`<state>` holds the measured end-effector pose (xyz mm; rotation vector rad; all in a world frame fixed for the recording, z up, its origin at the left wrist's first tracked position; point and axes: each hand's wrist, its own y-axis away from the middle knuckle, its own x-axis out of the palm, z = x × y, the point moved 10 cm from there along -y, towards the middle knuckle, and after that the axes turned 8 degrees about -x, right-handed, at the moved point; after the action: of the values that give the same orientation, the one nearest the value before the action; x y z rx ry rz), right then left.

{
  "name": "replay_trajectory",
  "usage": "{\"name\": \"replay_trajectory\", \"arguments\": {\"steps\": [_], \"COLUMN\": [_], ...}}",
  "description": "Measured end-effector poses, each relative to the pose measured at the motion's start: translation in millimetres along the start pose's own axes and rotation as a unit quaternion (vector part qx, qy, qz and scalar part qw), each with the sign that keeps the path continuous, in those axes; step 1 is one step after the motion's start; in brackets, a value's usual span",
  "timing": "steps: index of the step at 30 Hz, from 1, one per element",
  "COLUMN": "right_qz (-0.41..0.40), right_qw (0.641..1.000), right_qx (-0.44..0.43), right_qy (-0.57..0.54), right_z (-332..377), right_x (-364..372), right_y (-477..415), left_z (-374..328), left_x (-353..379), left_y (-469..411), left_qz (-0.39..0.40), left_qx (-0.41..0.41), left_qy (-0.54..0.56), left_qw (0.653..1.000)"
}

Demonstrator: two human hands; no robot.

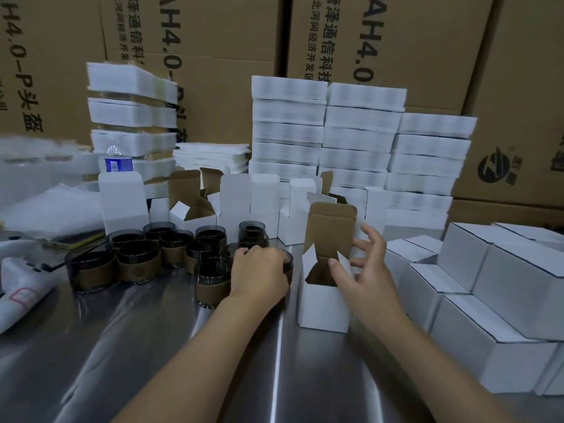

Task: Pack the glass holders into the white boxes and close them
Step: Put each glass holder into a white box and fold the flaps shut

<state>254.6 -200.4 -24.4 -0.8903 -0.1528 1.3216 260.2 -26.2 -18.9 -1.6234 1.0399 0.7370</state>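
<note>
1. About eleven dark glass holders with brown paper sleeves (139, 265) cluster on the steel table (152, 346).
2. Left hand (259, 276) grasps one holder (288, 263) from above.
3. Right hand (364, 270) released, fingers spread, thumb touching a flap of the open white cardboard box (323, 303).
4. Brown cartons (61, 41) behind read "AH4.0-P".

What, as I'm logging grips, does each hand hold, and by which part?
Left hand grips a glass holder from above, by its rim. Right hand straddles the right flap of the open white box, thumb inside; a true pinch cannot be told.
</note>
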Motion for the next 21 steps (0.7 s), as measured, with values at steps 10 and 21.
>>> {"name": "replay_trajectory", "arguments": {"steps": [10,21], "right_qz": [0.0,-0.052], "right_qw": [0.999,0.992], "right_qx": [-0.002,0.091], "right_qy": [0.044,-0.071], "right_z": [-1,-14], "right_x": [-4,-5], "right_y": [0,3], "left_z": [9,-15], "left_x": [-40,-97], "left_y": [7,42], "left_qz": [-0.119,-0.235], "left_qx": [-0.065,0.085], "left_qy": [0.244,0.546], "left_qw": [0.96,0.799]}}
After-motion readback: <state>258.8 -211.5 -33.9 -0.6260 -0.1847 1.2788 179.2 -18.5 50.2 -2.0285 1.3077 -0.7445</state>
